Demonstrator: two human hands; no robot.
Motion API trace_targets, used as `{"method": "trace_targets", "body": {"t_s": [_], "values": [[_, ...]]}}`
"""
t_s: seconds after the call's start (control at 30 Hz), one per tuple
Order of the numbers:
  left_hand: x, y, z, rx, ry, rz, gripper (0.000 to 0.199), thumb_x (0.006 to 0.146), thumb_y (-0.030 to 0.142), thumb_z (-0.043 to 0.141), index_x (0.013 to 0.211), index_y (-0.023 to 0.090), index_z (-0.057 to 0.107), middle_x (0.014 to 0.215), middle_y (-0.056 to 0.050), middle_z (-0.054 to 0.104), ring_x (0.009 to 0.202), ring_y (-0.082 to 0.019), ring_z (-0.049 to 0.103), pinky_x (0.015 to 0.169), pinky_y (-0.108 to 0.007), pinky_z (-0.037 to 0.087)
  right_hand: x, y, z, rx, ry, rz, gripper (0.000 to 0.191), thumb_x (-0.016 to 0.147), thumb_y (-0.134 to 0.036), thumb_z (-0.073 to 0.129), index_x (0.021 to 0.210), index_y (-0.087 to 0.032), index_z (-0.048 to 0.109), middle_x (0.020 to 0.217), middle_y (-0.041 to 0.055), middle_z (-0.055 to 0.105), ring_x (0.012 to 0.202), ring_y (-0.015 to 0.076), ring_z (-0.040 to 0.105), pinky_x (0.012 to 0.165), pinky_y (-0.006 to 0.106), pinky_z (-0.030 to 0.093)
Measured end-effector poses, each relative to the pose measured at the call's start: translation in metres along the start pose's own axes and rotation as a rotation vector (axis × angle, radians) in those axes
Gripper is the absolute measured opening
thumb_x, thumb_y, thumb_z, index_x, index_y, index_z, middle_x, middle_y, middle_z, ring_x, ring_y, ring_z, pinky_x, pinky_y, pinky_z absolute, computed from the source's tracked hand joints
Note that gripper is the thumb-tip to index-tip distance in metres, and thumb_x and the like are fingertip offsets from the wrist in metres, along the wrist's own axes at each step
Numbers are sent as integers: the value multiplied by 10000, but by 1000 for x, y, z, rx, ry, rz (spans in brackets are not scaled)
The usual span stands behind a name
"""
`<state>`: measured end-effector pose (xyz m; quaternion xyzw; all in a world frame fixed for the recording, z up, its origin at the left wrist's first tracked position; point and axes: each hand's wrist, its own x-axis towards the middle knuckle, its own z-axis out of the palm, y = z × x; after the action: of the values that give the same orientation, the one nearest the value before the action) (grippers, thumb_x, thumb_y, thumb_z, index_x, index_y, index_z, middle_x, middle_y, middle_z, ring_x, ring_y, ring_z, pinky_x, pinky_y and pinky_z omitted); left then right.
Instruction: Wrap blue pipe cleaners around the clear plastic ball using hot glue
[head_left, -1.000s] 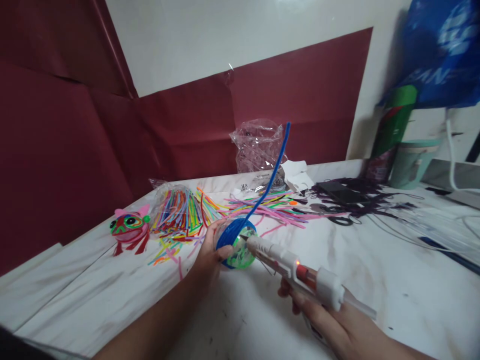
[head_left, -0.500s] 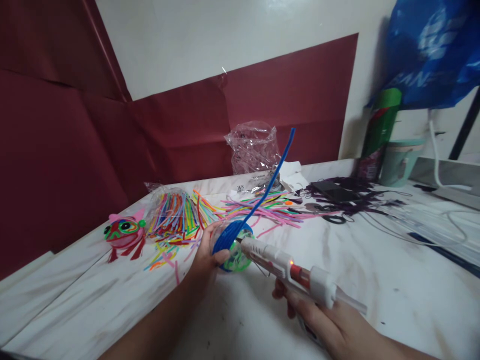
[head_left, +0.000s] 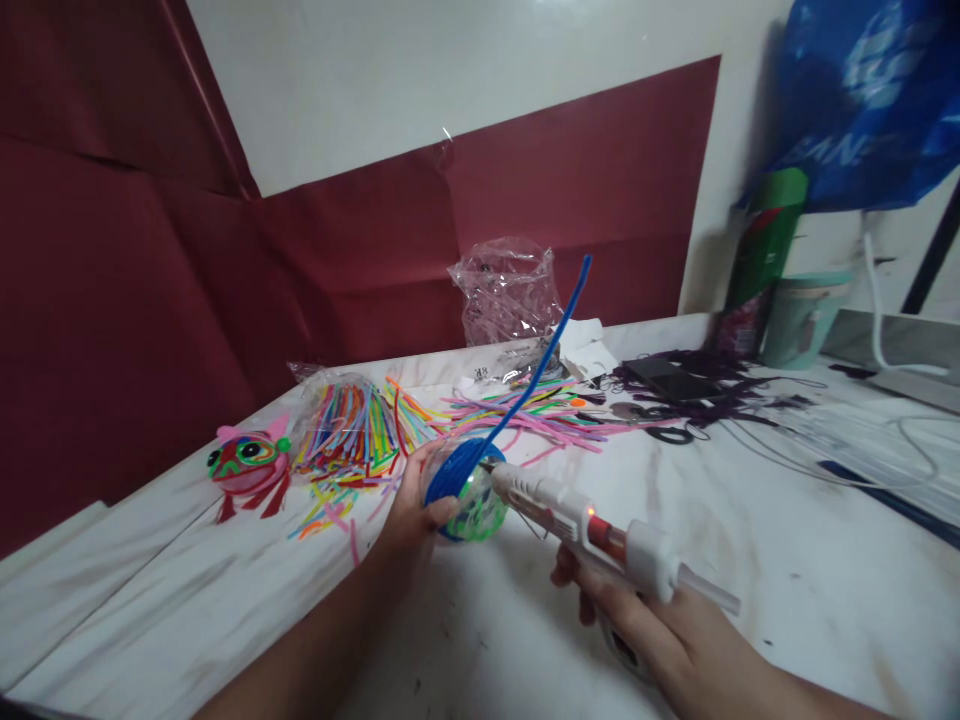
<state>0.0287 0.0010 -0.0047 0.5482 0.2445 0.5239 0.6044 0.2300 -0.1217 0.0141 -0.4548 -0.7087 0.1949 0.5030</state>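
My left hand [head_left: 420,505] is closed around a clear round ball [head_left: 486,515] with green lines on it. Blue pipe cleaner [head_left: 456,470] is laid in rows over the ball's left part, and its loose end [head_left: 551,345] sticks up and to the right. In my right hand [head_left: 626,610] is a white hot glue gun [head_left: 555,505], its small light glowing orange and a clear glue stick [head_left: 709,588] poking out at the back. The gun's nozzle is close to the ball where the blue strand leaves it; whether they touch I cannot tell.
A pink-and-green decorated figure [head_left: 247,465] stands at left beside bundled colourful pipe cleaners [head_left: 352,425]. More pipe cleaners [head_left: 532,420] lie behind the ball. Clear plastic bags [head_left: 510,290], a phone [head_left: 667,380], scissors [head_left: 667,434], a mint cup [head_left: 806,320] and a green can [head_left: 765,260] are farther back.
The glue gun's nozzle has shifted slightly up and right along the blue strand. My left hand and the ball stay almost where they were.
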Motion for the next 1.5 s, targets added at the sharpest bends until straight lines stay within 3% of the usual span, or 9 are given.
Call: {"method": "trace_targets", "body": {"t_s": [0.17, 0.47, 0.73, 1.0, 1.2, 1.4, 1.5], "values": [[0, -1, 1, -18, 11, -7, 762, 497, 325, 835, 1164, 224, 481, 1218, -115, 581, 1113, -333, 548, 898, -409, 438, -4, 0, 1, -15, -43, 13, 272, 889, -322, 412, 780, -193, 626, 627, 22, 649, 566, 156, 623, 543, 222, 521], [0, 0, -2, -13, -4, 24, 761, 506, 333, 829, 1174, 225, 482, 1193, -115, 591, 1072, -334, 570, 845, -415, 467, 2, 2, -2, -42, 7, 56, 330, 889, -351, 370, 747, -185, 617, 575, 22, 632, 502, 154, 594, 482, 239, 504], [1, -1, 0, -5, 3, -12, 761, 508, 326, 827, 1175, 231, 472, 1199, -103, 589, 1068, -308, 578, 839, -372, 481, -9, -1, 1, -25, -96, 51, 275, 901, -337, 407, 834, -194, 631, 710, 44, 684, 612, 160, 645, 579, 227, 543], [1, -3, -4, 9, 25, 54, 720, 530, 355, 812, 1167, 237, 497, 1199, -94, 590, 1081, -334, 566, 813, -385, 497, -2, 7, -2, -54, -26, 95, 396, 909, -415, 343, 759, -177, 622, 608, 45, 653, 537, 170, 618, 495, 256, 521], [0, -2, -1, -6, 10, 5, 731, 523, 332, 813, 1168, 245, 483, 1195, -91, 594, 1063, -321, 578, 812, -381, 498, -6, 6, 1, -33, -51, 49, 317, 902, -378, 393, 799, -199, 633, 682, 38, 680, 616, 166, 644, 582, 239, 542], [-1, -1, -1, 15, 30, -41, 770, 513, 337, 802, 1204, 265, 470, 1203, -89, 595, 1087, -354, 570, 798, -413, 502, -7, 9, 0, -61, -21, 63, 332, 912, -380, 374, 778, -204, 621, 644, 30, 659, 589, 168, 636, 573, 247, 545], [0, -2, -1, 25, 36, -26, 744, 513, 332, 807, 1184, 263, 494, 1181, -82, 613, 1084, -345, 577, 820, -407, 498, -8, 4, 0, -42, -67, 59, 286, 906, -354, 392, 816, -204, 618, 682, 30, 668, 600, 158, 643, 570, 223, 543]]}}
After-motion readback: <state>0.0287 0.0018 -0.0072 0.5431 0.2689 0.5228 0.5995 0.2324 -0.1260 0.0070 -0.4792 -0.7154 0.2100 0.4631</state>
